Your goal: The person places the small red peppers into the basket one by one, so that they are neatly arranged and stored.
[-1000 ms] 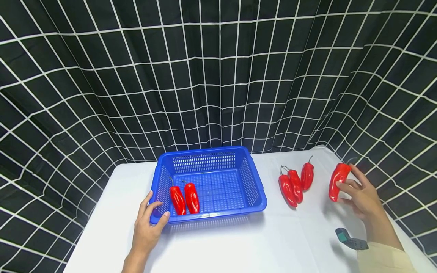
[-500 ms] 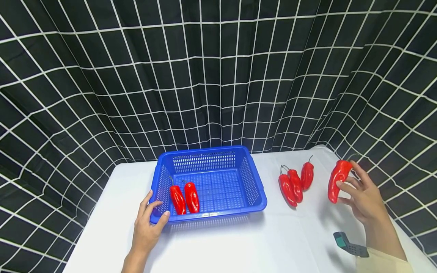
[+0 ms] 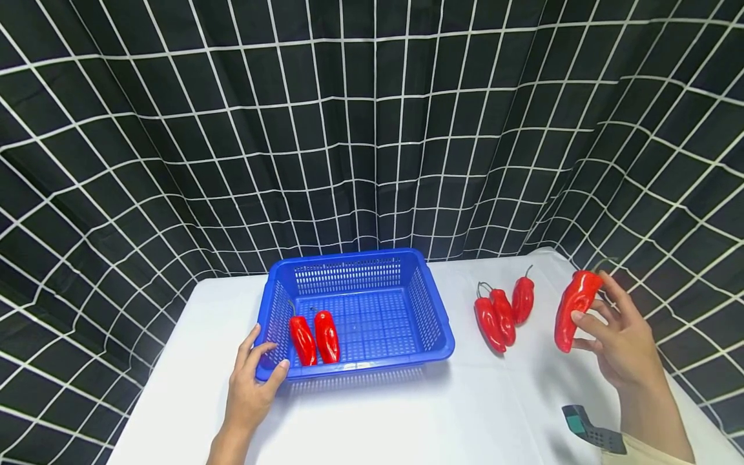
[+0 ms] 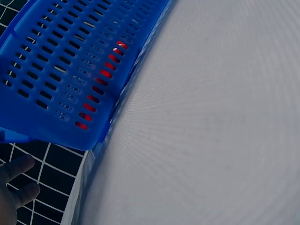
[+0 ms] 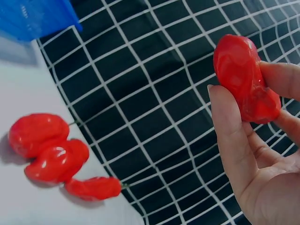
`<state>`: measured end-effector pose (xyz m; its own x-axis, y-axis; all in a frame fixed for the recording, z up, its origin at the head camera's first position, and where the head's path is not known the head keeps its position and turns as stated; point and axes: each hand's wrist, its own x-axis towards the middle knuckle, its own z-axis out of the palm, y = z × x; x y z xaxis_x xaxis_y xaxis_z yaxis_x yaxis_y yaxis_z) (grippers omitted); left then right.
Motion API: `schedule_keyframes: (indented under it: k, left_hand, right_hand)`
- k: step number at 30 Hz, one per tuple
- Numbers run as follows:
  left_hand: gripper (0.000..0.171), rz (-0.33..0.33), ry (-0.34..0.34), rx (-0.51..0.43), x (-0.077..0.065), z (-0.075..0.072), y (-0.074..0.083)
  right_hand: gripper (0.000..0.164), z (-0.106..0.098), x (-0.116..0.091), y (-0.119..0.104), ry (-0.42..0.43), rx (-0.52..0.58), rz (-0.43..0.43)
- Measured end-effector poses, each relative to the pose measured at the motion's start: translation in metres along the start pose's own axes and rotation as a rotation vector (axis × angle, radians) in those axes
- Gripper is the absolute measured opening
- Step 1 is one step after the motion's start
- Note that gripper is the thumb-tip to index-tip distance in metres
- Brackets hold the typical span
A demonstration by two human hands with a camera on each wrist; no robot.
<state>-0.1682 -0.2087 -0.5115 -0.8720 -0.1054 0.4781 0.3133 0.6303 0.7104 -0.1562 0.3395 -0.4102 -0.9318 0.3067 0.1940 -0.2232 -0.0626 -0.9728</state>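
Since a second ago, the right hand [image 3: 624,345] and the red pepper [image 3: 574,310] it carries have shifted slightly and look a little larger in the head view, while the left hand [image 3: 250,391] and blue basket [image 3: 378,365] stay where they were. Between thumb and fingertips, the right hand pinches the pepper by its body, clear of the desk [image 3: 407,420], tilted with its stem up. On the other side, the left hand has thumb and fingers spread about the basket's near left corner, holding lightly over the rim.

That held pepper should be light and fairly firm, though its glossy skin may prove slippery and a hard squeeze might mark it. Its thick upper body looks the best place to take hold; the thin stem could bend or snap.

Farther out, two peppers [image 3: 327,337] lie side by side in the basket's left part. Right of the basket, three more peppers [image 3: 490,323] lie on the desk, two touching and one just beside them. Behind everything hangs a dark grid-patterned curtain [image 3: 395,116].
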Motion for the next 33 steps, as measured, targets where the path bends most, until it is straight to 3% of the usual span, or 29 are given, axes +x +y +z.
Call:
schedule_keyframes:
  k: [13, 33]
  left_hand:
    - [0.032, 0.014, 0.008, -0.002, 0.0, -0.001, 0.001]
    - [0.033, 0.012, 0.009, 0.014, 0.0, 0.0, -0.001]
  right_hand:
    - [0.082, 0.017, -0.016, -0.015, -0.048, 0.088, -0.143]
    - [0.082, 0.043, -0.036, -0.035, -0.083, 0.151, -0.212]
